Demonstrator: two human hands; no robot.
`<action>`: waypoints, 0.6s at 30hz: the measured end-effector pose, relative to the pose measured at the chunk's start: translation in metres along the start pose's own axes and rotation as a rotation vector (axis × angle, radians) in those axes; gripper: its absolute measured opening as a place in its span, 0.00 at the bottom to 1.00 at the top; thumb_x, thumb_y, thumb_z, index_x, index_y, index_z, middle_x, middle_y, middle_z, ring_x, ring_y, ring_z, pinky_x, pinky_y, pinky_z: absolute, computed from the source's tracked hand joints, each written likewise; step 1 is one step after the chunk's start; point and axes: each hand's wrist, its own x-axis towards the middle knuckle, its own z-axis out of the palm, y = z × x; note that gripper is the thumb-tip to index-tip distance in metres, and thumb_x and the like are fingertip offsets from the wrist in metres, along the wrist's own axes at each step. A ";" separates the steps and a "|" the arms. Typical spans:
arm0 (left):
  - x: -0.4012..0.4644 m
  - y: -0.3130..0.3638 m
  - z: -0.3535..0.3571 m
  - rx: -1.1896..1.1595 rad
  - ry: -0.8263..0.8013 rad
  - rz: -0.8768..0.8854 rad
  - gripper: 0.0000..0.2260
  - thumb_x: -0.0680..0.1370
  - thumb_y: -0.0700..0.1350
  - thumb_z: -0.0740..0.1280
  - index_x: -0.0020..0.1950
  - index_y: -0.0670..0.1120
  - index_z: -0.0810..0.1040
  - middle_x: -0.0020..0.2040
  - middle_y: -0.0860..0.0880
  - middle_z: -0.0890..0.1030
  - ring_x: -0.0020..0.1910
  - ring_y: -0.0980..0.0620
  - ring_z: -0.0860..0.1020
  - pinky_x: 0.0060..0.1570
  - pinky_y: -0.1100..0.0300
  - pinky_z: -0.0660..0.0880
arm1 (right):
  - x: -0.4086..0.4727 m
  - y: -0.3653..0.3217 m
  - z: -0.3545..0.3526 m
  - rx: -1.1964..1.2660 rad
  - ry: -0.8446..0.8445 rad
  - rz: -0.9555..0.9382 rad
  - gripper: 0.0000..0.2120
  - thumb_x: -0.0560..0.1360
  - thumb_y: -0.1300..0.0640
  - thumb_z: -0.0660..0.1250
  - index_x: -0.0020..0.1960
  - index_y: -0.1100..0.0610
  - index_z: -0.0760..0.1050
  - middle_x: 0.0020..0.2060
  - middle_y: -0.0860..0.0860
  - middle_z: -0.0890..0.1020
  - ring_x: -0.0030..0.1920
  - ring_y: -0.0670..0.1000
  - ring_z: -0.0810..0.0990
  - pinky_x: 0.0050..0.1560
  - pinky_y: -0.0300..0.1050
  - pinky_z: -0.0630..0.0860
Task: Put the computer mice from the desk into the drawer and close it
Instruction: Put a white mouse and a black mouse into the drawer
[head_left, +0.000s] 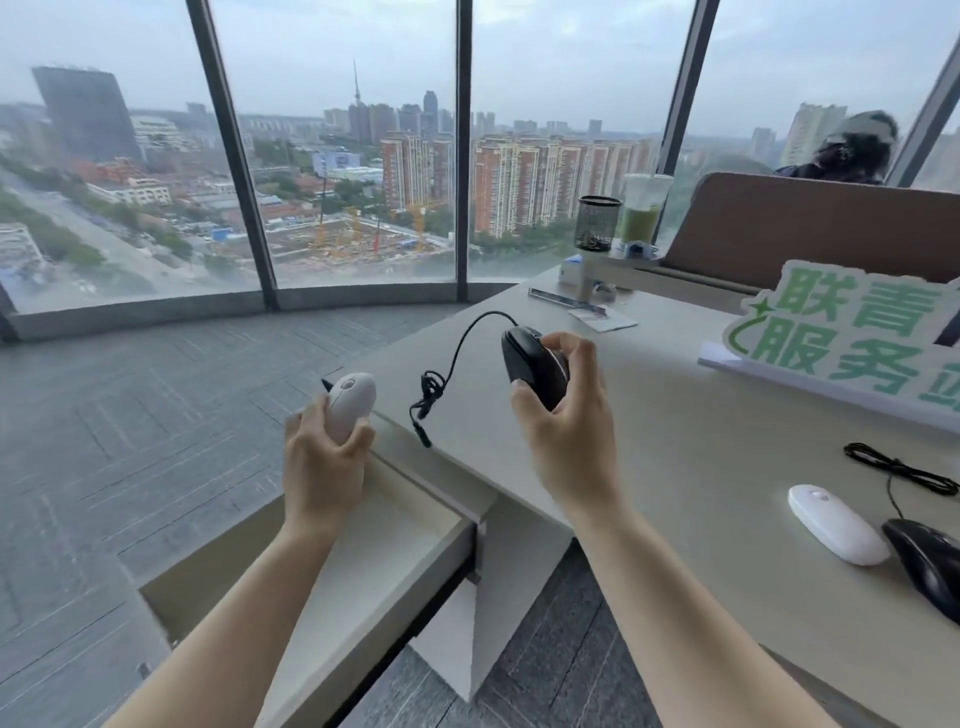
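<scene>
1. Head view: the left hand (324, 457) is wrapped around a white mouse (349, 405), lifted over the open drawer (363, 582) that juts out from the desk's left end.
2. The right hand (563, 410) grips a black mouse (532, 366) by its sides, thumb on the near side and fingers curled over the far side, held above the desk (675, 426) just right of the drawer.
3. Its cable (441, 374) loops up from the mouse's nose and hangs down in a loose tangle, the plug end dangling near the desk edge by the drawer.
4. From here the drawer's visible floor looks bare.
5. Well to the right of the drawer, near the desk's front edge, a second white mouse (836, 525) lies flat, and a second black mouse (930, 566) sits just beside it, its cord (898, 470) bundled behind.
6. A green-lettered sign (852, 332) stands further back on the desk.
</scene>
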 end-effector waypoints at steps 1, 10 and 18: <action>0.001 -0.015 -0.014 0.025 0.017 -0.030 0.25 0.75 0.49 0.65 0.71 0.46 0.69 0.58 0.42 0.72 0.50 0.47 0.72 0.48 0.54 0.69 | -0.006 -0.004 0.015 0.020 -0.030 0.006 0.17 0.73 0.59 0.67 0.55 0.44 0.67 0.53 0.51 0.76 0.54 0.52 0.74 0.51 0.43 0.70; -0.003 -0.140 -0.041 0.237 -0.053 -0.354 0.28 0.76 0.50 0.63 0.74 0.42 0.65 0.62 0.38 0.71 0.48 0.42 0.74 0.46 0.52 0.71 | -0.062 0.050 0.144 0.009 -0.390 0.235 0.15 0.75 0.58 0.66 0.59 0.46 0.68 0.57 0.52 0.73 0.59 0.52 0.70 0.56 0.47 0.68; -0.003 -0.199 0.028 0.440 -0.346 -0.516 0.25 0.77 0.51 0.62 0.72 0.43 0.64 0.65 0.40 0.68 0.54 0.37 0.78 0.46 0.53 0.71 | -0.081 0.148 0.218 -0.533 -0.708 0.439 0.22 0.74 0.58 0.61 0.67 0.48 0.64 0.62 0.59 0.70 0.62 0.60 0.67 0.59 0.52 0.70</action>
